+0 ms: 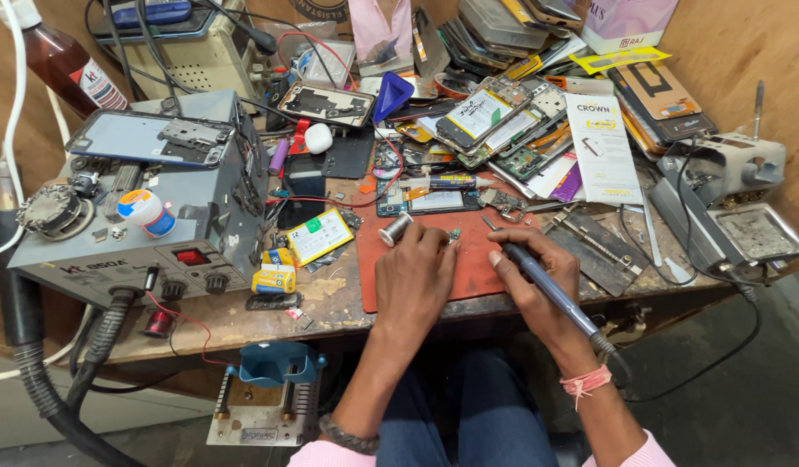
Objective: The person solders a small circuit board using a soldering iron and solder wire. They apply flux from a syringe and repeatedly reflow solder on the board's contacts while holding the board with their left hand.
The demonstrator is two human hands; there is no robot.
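While my right hand (538, 281) grips the grey pen-shaped soldering iron (551, 290), my left hand (412, 277) is closed on the silver solder wire spool (396, 229) over the red rubber mat (417, 259). I fear the hot tip may slip and burn the small green circuit board (454, 234) near it, or my fingers.

desk (330, 304): worn wooden top, scuffed and crowded
mat (468, 259): red, flat on the desk, directly under the fingers (434, 238)
rework station (148, 207): grey box, well left of the fingers
phone battery (320, 235): white-faced, between station and mat
opened phones (503, 121): heaped beyond the fingers
soldering stand (737, 207): metal, far right of the fingers
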